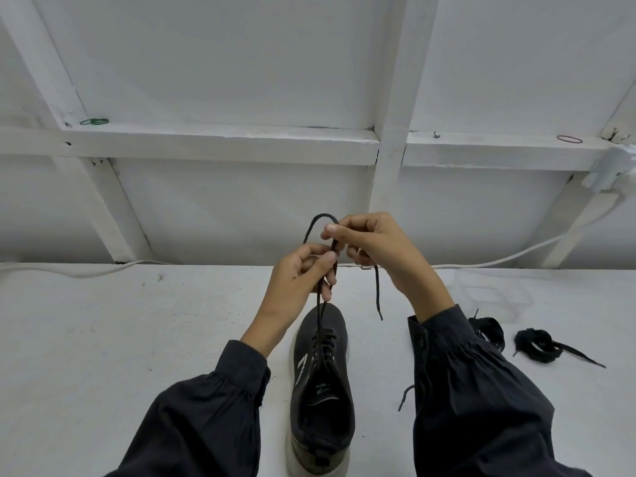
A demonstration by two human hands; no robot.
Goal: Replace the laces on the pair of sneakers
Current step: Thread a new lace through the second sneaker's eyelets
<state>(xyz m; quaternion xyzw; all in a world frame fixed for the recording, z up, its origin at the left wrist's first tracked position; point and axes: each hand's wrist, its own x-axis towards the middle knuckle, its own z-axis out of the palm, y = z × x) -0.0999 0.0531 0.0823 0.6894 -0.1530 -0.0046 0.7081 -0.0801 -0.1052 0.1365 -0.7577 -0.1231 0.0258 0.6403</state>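
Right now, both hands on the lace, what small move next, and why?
Probably wrap the dangling end round the loop pinched by the right hand: the thin black lace threads the dark grey mesh sneaker, and the left hand grips its strands.

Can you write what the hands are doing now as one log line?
left hand: pinches lace | right hand: holds lace looped | sneaker: on table | loose laces: on table, right
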